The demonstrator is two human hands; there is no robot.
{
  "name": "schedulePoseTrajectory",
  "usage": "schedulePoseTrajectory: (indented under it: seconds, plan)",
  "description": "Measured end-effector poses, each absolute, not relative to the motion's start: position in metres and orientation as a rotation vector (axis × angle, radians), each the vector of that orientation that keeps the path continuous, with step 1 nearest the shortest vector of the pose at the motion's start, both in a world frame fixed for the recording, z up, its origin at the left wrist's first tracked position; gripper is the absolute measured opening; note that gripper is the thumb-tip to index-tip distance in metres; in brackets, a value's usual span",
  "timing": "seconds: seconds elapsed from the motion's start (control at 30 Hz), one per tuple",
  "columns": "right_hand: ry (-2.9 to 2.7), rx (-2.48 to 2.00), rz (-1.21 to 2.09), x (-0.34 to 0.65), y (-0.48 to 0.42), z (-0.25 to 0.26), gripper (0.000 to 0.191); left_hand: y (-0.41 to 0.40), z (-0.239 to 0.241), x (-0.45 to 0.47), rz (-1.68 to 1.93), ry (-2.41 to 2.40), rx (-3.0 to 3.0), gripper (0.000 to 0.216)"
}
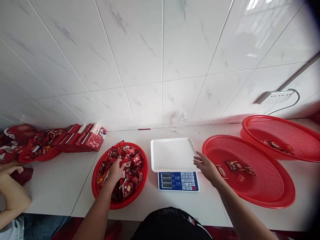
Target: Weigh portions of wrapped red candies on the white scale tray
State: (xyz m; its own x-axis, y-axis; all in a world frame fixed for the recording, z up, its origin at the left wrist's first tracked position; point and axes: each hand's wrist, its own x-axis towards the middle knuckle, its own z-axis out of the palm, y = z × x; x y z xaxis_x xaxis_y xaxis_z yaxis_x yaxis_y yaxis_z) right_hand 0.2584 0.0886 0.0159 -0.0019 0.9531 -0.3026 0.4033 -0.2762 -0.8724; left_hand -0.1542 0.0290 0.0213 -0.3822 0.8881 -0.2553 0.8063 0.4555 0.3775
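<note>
My left hand (pixel 116 170) reaches into a red basket (pixel 96 186) heaped with red-wrapped candies (pixel 131 163); its fingers are curled down among the wrappers. My right hand (pixel 206 166) hovers with fingers apart at the right edge of the white tray (pixel 171 154) of a digital scale (pixel 178 181), and holds nothing. The tray is bare. Just right of that hand stands a large red mesh basket (pixel 270 191) with a few candy packets (pixel 237 166) in it.
A second large red basket (pixel 300 146) with a few packets sits at the far right. Red gift boxes (pixel 92 137) and a red dish of candies (pixel 41 146) stand at the left. Another person's arm (pixel 12 196) rests at the left edge. A power strip (pixel 273 97) hangs on the tiled wall.
</note>
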Motion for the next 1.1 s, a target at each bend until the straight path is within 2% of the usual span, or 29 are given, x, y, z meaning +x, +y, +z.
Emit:
schedulePoseTrajectory:
  seconds: [0.2,0.33,0.43,0.57,0.73,0.83,1.1]
  plan:
    - [-1.453,-1.703,1.437,0.250,0.074,0.020,0.046,0.029,0.033,-0.152,0.464,2.337,1.329,0.046]
    - [-1.453,-1.748,1.484,0.261,0.064,0.012,0.046,0.033,0.034,-0.153,0.599,2.333,1.359,0.049]
    - [-1.489,-1.727,1.480,0.270,0.060,0.005,0.047,0.035,0.028,-0.144,0.593,2.414,1.605,0.050]
    - [-1.500,-1.703,1.451,0.273,0.057,-0.004,0.047,0.032,0.005,-0.117,0.261,2.171,1.791,0.052]
    - [-1.527,-1.690,1.486,0.265,0.055,-0.008,0.048,0.026,-0.029,-0.087,-0.261,2.117,1.781,0.078]
    - [-1.557,-1.685,1.479,0.262,0.053,-0.009,0.047,0.030,-0.037,-0.083,-0.226,2.175,1.871,0.068]
    - [-1.558,-1.652,1.479,0.268,0.046,-0.005,0.049,0.051,-0.015,-0.108,0.342,2.102,1.427,0.039]
